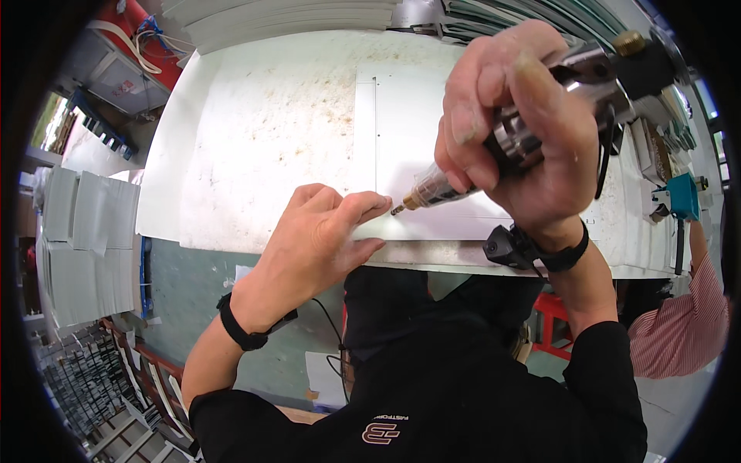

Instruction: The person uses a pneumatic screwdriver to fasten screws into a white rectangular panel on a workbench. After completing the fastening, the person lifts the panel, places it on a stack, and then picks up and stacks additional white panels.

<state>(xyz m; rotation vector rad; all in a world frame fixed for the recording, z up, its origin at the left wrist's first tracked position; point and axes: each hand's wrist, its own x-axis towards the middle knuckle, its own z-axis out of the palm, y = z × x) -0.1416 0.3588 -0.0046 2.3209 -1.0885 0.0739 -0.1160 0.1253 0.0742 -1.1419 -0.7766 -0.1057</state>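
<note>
My right hand [525, 123] is wrapped around a metal air screwdriver [513, 143], which slants down to the left. Its clear nose ends in a brass collar and a thin bit [397, 209], the tip at or just above a white panel [417, 147]. Small dark holes or marks run along the panel's left part. Beside the bit, my left hand [320, 228] rests near the panel's front edge. Its index fingertip almost meets the bit, while the thumb stands apart; nothing shows between them. The other left fingers are partly hidden.
Beneath the panel is a stained white worktable [262, 116]. Stacked sheets [285, 19] line its back edge, with more stacks [89, 231] at left. To the right are a teal tool [682, 197] and another person's striped sleeve [683, 332]. A red stool [552, 324] stands below.
</note>
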